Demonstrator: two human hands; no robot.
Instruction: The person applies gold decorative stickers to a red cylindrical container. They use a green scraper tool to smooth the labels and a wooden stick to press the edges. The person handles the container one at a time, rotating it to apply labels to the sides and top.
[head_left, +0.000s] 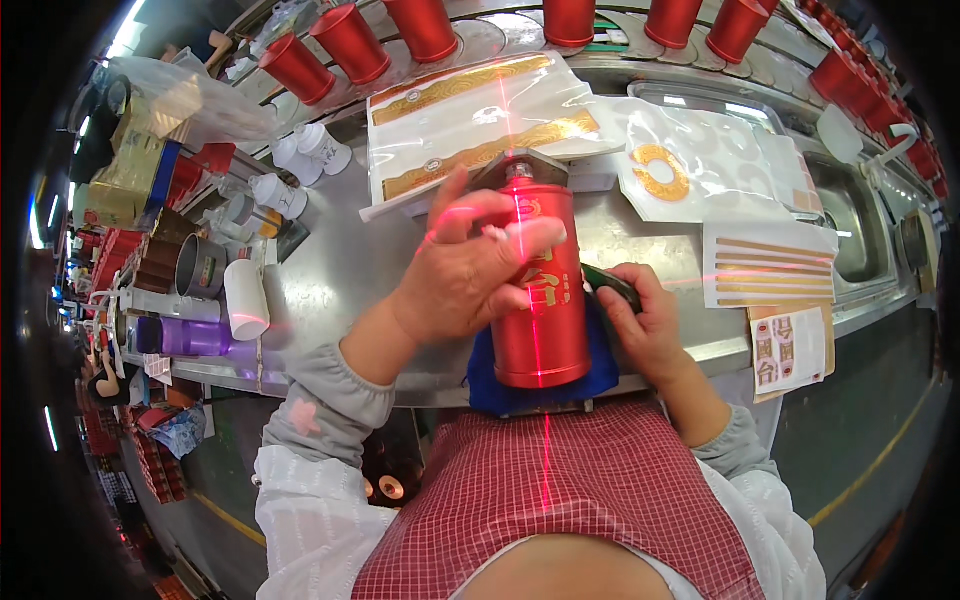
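A red cylindrical bottle (560, 340) with gold characters and a short neck lies tilted on a blue cloth (603, 365) at the bench's front edge. A red light line runs down its length. Across its left side reaches my left hand (460, 260), fingers apart, index and thumb over the red surface. A small white bit shows between its fingers; I cannot make out what it is. Close by the bottle's right side, my right hand (648, 320) is closed round a dark green, smooth-edged tool (612, 288), whose kind I cannot tell.
Behind the bottle lie clear sheets with gold bands (480, 130) and a sheet with a gold ring (657, 172). Striped strips (770, 268) and a character sheet (792, 348) lie right, near a sink (858, 230). Red bottles (422, 28) line a conveyor; cups and a paper roll (246, 300) stand left.
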